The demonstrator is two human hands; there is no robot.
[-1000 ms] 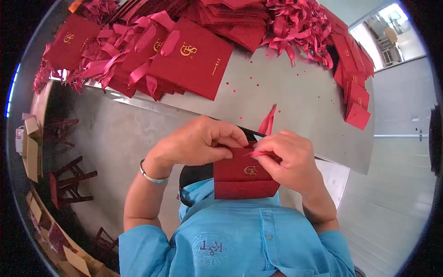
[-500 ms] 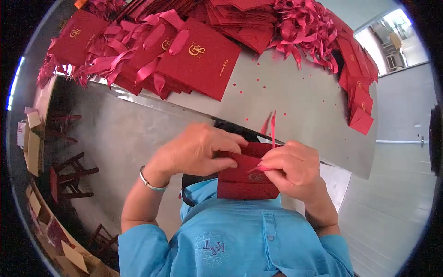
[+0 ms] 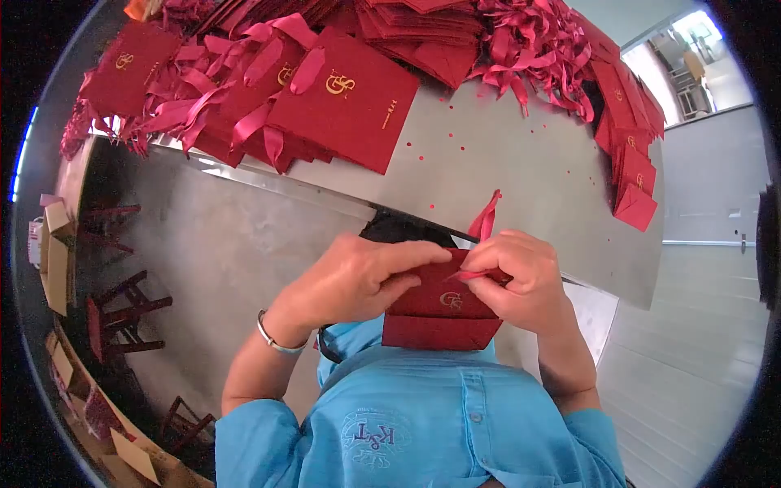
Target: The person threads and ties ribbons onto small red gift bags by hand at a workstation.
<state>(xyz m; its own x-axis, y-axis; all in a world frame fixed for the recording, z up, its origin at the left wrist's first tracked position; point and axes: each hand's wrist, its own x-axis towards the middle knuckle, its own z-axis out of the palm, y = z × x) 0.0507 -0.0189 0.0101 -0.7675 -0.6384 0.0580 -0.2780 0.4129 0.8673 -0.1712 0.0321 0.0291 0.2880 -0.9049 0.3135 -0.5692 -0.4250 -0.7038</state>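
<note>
A small red paper bag (image 3: pixel 443 325) with a gold logo lies against the front of the blue shirt. My left hand (image 3: pixel 350 276) grips its upper left part, the index finger reaching along the top edge and the thumb lower down. At the upper right of the bag, my right hand (image 3: pixel 521 281) pinches a pink-red ribbon (image 3: pixel 486 220). One part of the ribbon stands up above the fingers, and a short end shows between thumb and index finger.
Large red bags (image 3: pixel 350 106) with ribbons lie on the grey table (image 3: pixel 521 171), beside a ribbon heap (image 3: pixel 541 53) and more stacked bags (image 3: pixel 634 171). Small red dots are scattered there. Wooden stools (image 3: pixel 126 317) and cardboard boxes (image 3: pixel 57 260) stand at the left.
My left index finger has stretched further right along the bag's top edge. My right hand has moved slightly up, and the upright ribbon now leans and looks wider.
</note>
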